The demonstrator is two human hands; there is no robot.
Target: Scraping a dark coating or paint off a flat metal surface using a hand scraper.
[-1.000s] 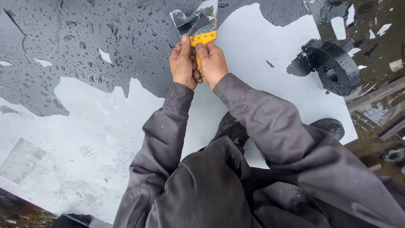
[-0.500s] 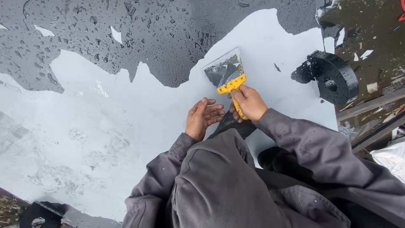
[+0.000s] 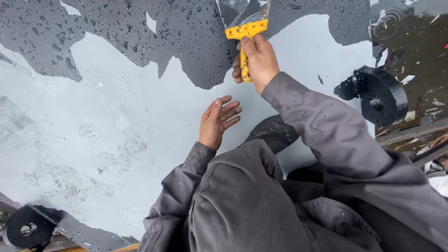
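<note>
Right hand grips yellow scraper by its handle, blade under the dark wet film. Left hand lies open, flat on bare pale panel.

Count taken from the head view: one yellow-handled scraper; two bare hands, the right hand and the left hand; two black round wheel-like fittings, one at the right edge, one at the lower left corner; one dark shoe; one pale grey panel carrying one wet dark film layer.
</note>
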